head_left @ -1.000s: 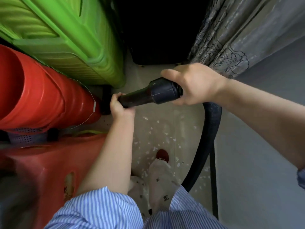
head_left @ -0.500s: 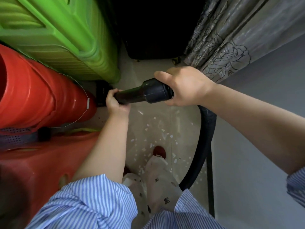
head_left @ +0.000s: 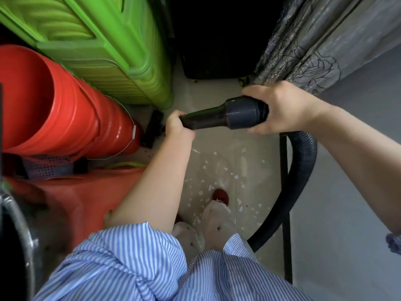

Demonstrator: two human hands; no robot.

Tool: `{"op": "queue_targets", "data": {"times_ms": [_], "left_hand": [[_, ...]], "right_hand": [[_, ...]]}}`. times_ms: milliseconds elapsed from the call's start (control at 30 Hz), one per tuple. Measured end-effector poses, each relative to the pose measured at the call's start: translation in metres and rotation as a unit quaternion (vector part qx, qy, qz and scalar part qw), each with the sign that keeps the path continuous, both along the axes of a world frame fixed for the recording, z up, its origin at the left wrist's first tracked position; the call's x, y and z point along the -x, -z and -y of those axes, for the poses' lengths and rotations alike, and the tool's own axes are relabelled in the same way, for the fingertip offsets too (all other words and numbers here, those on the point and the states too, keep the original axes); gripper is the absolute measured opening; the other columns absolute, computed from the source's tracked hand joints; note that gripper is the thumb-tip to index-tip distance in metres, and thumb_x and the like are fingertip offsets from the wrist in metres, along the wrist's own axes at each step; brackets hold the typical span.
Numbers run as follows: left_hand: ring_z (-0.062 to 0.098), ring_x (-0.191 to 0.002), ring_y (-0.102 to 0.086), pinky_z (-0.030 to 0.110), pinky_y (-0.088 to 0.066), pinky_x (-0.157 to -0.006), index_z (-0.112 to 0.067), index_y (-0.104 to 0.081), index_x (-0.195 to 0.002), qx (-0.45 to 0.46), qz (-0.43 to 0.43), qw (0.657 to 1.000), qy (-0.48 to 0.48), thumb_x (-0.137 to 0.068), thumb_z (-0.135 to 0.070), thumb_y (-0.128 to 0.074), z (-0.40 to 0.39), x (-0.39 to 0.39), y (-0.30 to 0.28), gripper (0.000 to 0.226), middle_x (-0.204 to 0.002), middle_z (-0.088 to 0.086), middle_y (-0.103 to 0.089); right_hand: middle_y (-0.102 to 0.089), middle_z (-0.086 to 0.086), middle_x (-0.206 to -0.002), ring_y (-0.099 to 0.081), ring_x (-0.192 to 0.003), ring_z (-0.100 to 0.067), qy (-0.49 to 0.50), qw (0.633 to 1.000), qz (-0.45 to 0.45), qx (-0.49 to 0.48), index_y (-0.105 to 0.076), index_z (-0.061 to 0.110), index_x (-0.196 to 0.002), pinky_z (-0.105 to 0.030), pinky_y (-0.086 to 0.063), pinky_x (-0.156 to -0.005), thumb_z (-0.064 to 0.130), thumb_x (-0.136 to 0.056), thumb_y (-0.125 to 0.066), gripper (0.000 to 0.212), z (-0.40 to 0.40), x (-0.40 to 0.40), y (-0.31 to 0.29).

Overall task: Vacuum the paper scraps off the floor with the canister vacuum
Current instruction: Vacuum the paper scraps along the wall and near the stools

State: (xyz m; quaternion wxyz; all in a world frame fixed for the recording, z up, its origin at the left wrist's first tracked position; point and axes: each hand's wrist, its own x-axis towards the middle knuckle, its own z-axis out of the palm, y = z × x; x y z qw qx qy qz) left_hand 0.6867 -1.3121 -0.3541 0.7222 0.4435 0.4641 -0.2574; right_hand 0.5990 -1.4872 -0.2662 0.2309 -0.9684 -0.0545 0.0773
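At frame centre, the left hand (head_left: 178, 127) and right hand (head_left: 284, 109), fingers curled round the black wand (head_left: 219, 117), have pushed its nozzle (head_left: 153, 132) further left toward the red bucket (head_left: 71, 118); paper scraps (head_left: 217, 177) below remain unvacuumed.

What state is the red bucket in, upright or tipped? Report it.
Tipped. The red bucket lies on its side, open mouth toward the camera, base pointing at the vacuum nozzle on the floor.

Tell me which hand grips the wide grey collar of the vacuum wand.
The right hand grips the grey collar, where the hose joins; the left hand holds the narrower black tube further down.
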Motion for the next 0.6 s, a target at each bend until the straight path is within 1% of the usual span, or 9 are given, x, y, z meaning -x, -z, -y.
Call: {"op": "queue_targets", "data": {"times_ms": [133,333,467,533,600], "left_hand": [[0.022,-0.06,-0.047,0.032,-0.046,-0.058,-0.006,-0.04,-0.065,-0.01,-0.015,0.999,0.028,-0.089,-0.003,-0.045,-0.008,0.02,-0.009,0.025,-0.071,0.009,-0.044],[0.022,-0.061,-0.049,0.031,-0.047,-0.061,-0.006,-0.04,-0.065,0.029,-0.015,0.998,0.047,-0.09,-0.003,-0.044,-0.029,0.053,-0.019,0.026,-0.068,0.008,-0.045],[0.021,-0.061,-0.05,0.029,-0.048,-0.056,-0.005,-0.04,-0.066,0.04,-0.008,0.997,0.059,-0.09,-0.003,-0.044,-0.045,0.077,-0.027,0.024,-0.069,0.008,-0.045],[0.022,-0.063,-0.05,0.031,-0.048,-0.061,-0.006,-0.04,-0.067,0.05,-0.002,0.997,0.064,-0.09,-0.003,-0.043,-0.054,0.088,-0.03,0.023,-0.07,0.009,-0.044],[0.024,-0.067,-0.049,0.033,-0.047,-0.067,-0.006,-0.039,-0.067,0.071,0.014,0.996,0.055,-0.091,-0.003,-0.041,-0.066,0.097,-0.031,0.024,-0.072,0.01,-0.043]], "right_hand": [[-0.065,-0.019,-0.084,-0.061,-0.075,-0.035,0.01,1.0,-0.007,0.003,-0.056,-0.002,-0.112,-0.043,-0.049,-0.069,0.02,-0.063,-0.08,0.059,-0.008,0.024,-0.011],[-0.065,-0.02,-0.084,-0.06,-0.073,-0.035,0.025,1.0,0.008,0.013,-0.055,0.0,-0.116,-0.042,-0.05,-0.068,0.025,-0.064,-0.079,0.063,-0.033,0.067,-0.022],[-0.064,-0.02,-0.078,-0.059,-0.067,-0.035,0.038,0.999,0.023,0.013,-0.056,-0.002,-0.113,-0.041,-0.05,-0.064,0.028,-0.063,-0.08,0.063,-0.054,0.099,-0.025],[-0.063,-0.019,-0.074,-0.058,-0.063,-0.033,0.04,0.998,0.044,0.006,-0.058,-0.002,-0.111,-0.038,-0.048,-0.062,0.035,-0.062,-0.074,0.064,-0.064,0.114,-0.025],[-0.064,-0.019,-0.076,-0.059,-0.064,-0.034,0.035,0.997,0.064,0.009,-0.058,-0.001,-0.112,-0.038,-0.048,-0.061,0.036,-0.06,-0.065,0.064,-0.075,0.124,-0.026]]}}
